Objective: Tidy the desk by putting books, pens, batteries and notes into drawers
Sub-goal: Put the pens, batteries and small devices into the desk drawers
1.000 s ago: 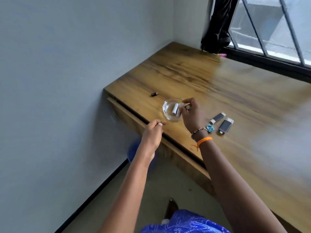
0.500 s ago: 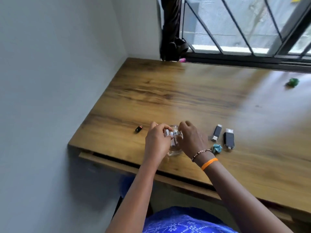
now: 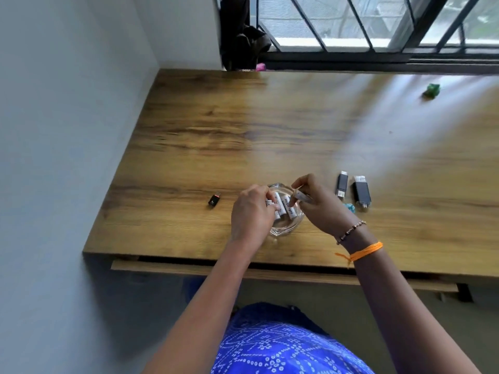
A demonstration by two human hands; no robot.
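A clear glass dish (image 3: 286, 225) sits near the front edge of the wooden desk (image 3: 243, 136) and holds white batteries (image 3: 287, 208) with black lettering. My left hand (image 3: 249, 213) reaches over the dish's left rim, its fingers closed on a white battery. My right hand (image 3: 318, 205) hovers at the dish's right rim and pinches a grey battery (image 3: 302, 197) between thumb and fingertips. A drawer front (image 3: 167, 267) runs under the desk edge, pulled out a little.
A small black adapter with a red end (image 3: 214, 200) lies left of the dish. Two black USB sticks (image 3: 341, 184) (image 3: 362, 192) and a crumpled blue note (image 3: 349, 207) lie to the right. A crumpled green note (image 3: 431, 90) rests far right. Wall on the left, barred window behind.
My left hand rose from the drawer edge to the dish and closed on a battery. My head turned toward the desk, and more batteries show in the dish.
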